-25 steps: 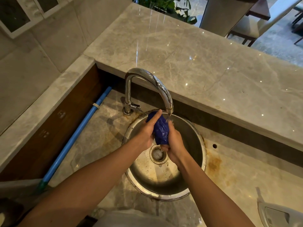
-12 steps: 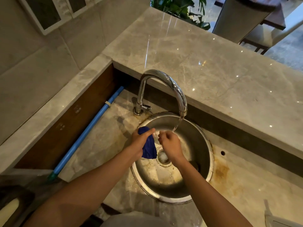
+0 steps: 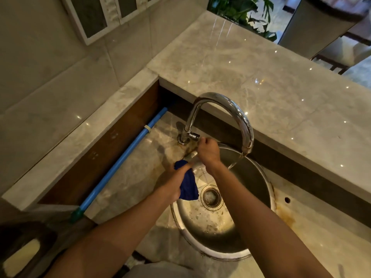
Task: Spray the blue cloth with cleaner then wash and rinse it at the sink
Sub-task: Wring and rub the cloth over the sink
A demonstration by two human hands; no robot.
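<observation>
The right hand (image 3: 207, 151) has left the cloth and gone up to the small handle (image 3: 195, 135) at the base of the tap (image 3: 224, 109), at 12 o'clock from the drain (image 3: 211, 196); its fingers are curled at the handle, though whether they grip it or only touch it cannot be told. The left hand (image 3: 176, 181) has drawn back toward the 10 o'clock side of the sink (image 3: 259, 177) and now holds the cloth (image 3: 188, 186) alone, fist closed around its upper part. The cloth is dark blue, bunched and wet-looking, and hangs down from the fist over the inner wall of the basin, just beside the drain at its 9 o'clock. A thin stream of water falls from the spout at 2 o'clock of the drain, clear of both hands and the cloth. A blue pipe (image 3: 120, 167) runs along the wooden panel at 9 o'clock of the sink. The marble counter (image 3: 281, 93) rises behind the tap, with rust-coloured stains on the lower slab at 4 o'clock of the basin.
</observation>
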